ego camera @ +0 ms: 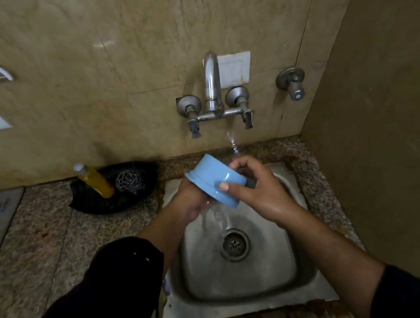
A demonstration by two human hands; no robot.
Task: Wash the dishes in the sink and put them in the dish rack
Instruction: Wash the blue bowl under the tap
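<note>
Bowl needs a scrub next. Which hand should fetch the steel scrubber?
Probably the left hand: the scrubber lies left of the sink, nearer it, and the right hand pinches the bowl.

Home kitchen: steel sink (297,276), wall tap (212,85), granite counter (38,239).

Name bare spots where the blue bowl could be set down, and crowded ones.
Free: counter in front of the black tray; sink floor around the drain. Crowded: the tray, holding bottle and scrubber; under the tap, left hand and right hand grip the blue bowl.
</note>
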